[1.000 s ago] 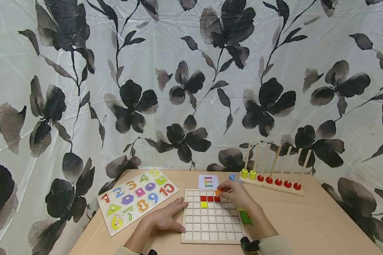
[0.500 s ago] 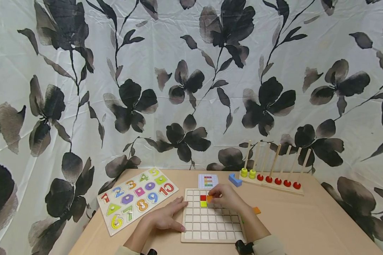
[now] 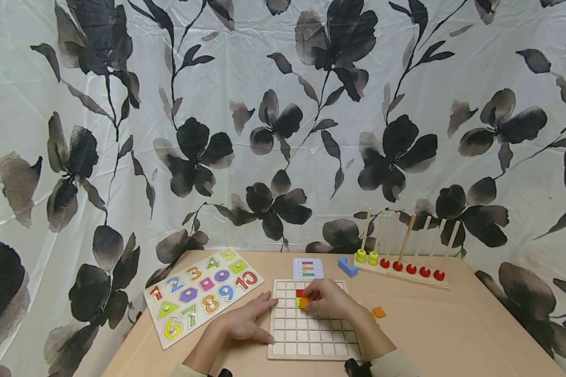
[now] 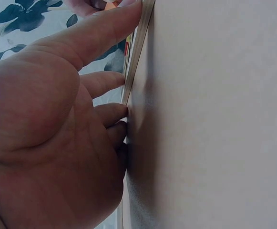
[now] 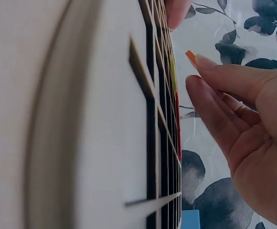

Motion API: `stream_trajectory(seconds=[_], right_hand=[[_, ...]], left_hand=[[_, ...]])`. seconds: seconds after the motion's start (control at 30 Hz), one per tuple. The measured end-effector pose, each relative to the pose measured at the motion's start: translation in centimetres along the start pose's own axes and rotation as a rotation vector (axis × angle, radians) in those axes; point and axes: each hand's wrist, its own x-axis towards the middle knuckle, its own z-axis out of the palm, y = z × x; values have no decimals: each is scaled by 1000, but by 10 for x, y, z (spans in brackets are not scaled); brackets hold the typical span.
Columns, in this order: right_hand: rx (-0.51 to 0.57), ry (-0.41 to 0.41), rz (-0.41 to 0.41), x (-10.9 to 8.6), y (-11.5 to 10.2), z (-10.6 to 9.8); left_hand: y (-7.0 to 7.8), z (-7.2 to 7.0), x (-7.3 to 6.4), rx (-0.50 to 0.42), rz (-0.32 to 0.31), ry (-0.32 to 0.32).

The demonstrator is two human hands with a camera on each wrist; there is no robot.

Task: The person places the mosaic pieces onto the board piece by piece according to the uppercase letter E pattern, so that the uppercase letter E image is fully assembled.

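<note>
A wooden grid board (image 3: 311, 336) lies in front of me on the table. My left hand (image 3: 246, 318) rests against its left edge with fingers spread; the left wrist view shows the thumb and fingertips touching the board's side. Over the upper part of the board, my right hand (image 3: 331, 300) pinches a small orange tile (image 3: 303, 302) between thumb and fingers. In the right wrist view this tile is held just above the grid, apart from it. A red tile (image 3: 300, 293) and, below it, a yellow tile (image 3: 298, 302) sit in cells; the hand partly covers that row.
Behind the board lies a pattern card (image 3: 308, 268), with a blue angled block (image 3: 347, 267) to its right. A rod-and-bead counter (image 3: 401, 271) stands at the back right. Left is a number puzzle board (image 3: 203, 296). A loose orange tile (image 3: 379, 312) lies right of the grid.
My right hand has moved left and a little nearer with the orange tile, from the row's right end to the yellow tile. My left hand has stayed in place.
</note>
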Motion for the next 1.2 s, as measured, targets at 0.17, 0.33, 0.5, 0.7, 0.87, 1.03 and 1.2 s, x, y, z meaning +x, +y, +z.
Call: stream_trajectory(seconds=[0.17,0.33,0.5,0.7,0.87,1.03,1.2], right_hand=[[-29,-25,-17,1,0,3],[-35,-40,-4,0,-2,5],[-38,-59,4,-2,-3,7],[-44,-76,0,-1,-4,9],[-49,-84,1,-1,-4,10],[-63,-96,-3,0,-3,10],[-88,-102,0,0,-2,11]], left_hand=[[0,0,0,14,6,0],[0,0,1,21,10,0],[0,0,0,16,12,-1],[1,-1,0,14,13,-2],[2,-1,-1,7,13,-5],[3,-2,-1,3,15,-4],[3,-2,0,7,16,0]])
